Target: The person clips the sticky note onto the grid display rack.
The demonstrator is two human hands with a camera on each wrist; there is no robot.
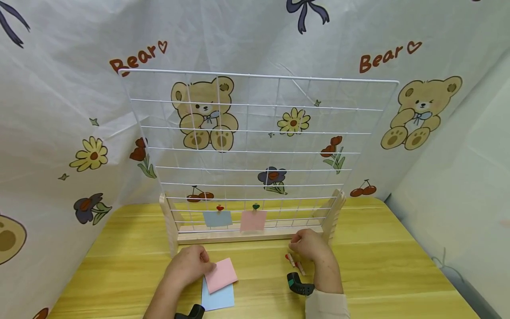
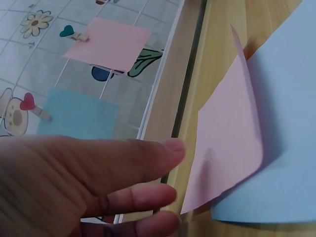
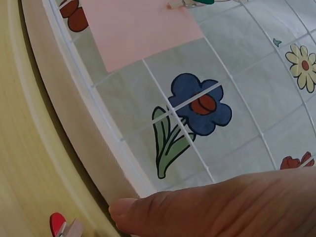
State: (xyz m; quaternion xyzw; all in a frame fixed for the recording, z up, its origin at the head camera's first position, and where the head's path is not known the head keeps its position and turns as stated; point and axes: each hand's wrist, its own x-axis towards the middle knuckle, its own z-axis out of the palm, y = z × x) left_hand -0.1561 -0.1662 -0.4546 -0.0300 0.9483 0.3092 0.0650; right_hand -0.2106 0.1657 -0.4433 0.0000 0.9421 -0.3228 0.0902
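Note:
My left hand (image 1: 190, 265) is at the upper left of a pink paper sheet (image 1: 221, 275) lying over a light blue sheet (image 1: 219, 299). In the left wrist view its thumb and fingers are spread apart, fingertips right at the near edge of the pink sheet (image 2: 224, 138), which bends upward above the blue sheet (image 2: 286, 133). My right hand (image 1: 312, 246) hovers at the rack's front board, fingers loosely bent, with no object visible in them. Just below it lie small wooden clothespins (image 1: 299, 267) with red hearts. The right wrist view shows only its thumb (image 3: 212, 210).
A white wire grid rack (image 1: 255, 169) stands in a wooden base (image 1: 249, 236). Clipped low on it are a blue note (image 1: 217, 219) under a red-heart clothespin and a pink note (image 1: 253, 221) under a green-heart one. A bear-print cloth (image 1: 255, 44) hangs behind the wooden table (image 1: 382, 266).

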